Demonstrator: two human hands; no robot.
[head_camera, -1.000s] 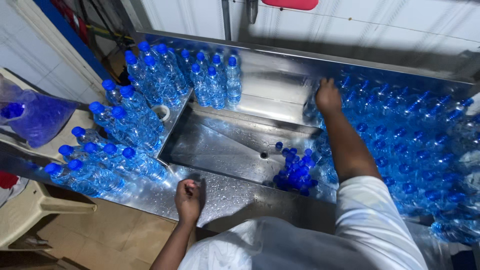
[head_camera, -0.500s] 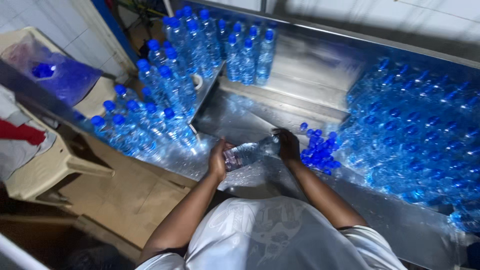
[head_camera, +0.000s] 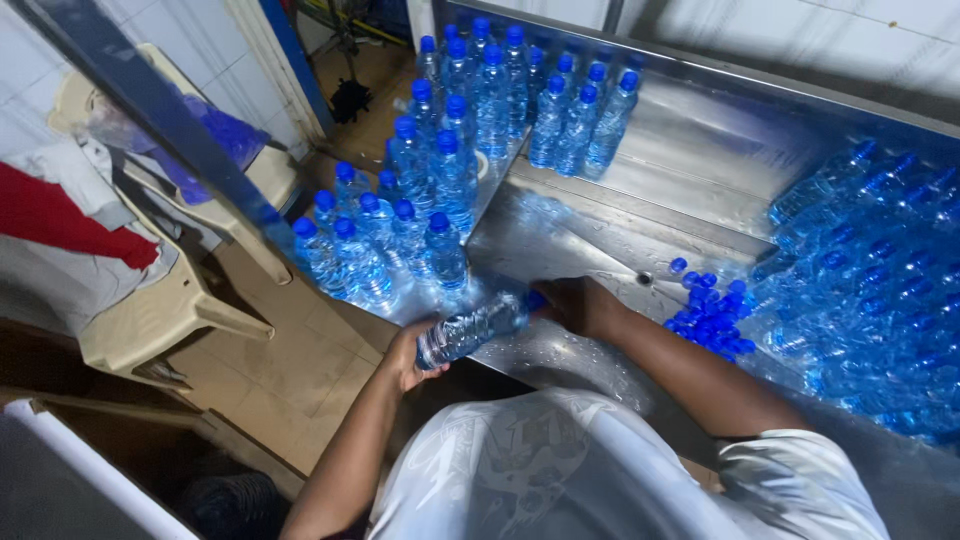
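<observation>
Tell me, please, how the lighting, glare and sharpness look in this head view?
Head view: dim, blue-tinted light; glare streaks on the wet steel table; the loose blue caps and right-side bottles smear together; the bottle in both hands looks slightly soft.

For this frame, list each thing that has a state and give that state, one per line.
Bottle in hands: lying sideways, held at both ends, cap end under the right hand.
Left hand: closed on the bottle's base.
Right hand: closed over the cap end.
Standing bottles: upright, blue caps on.
Piled bottles: lying on their sides, heaped.
Loose caps: off any bottle, piled in the metal basin.
Plastic chair: upright.
</observation>
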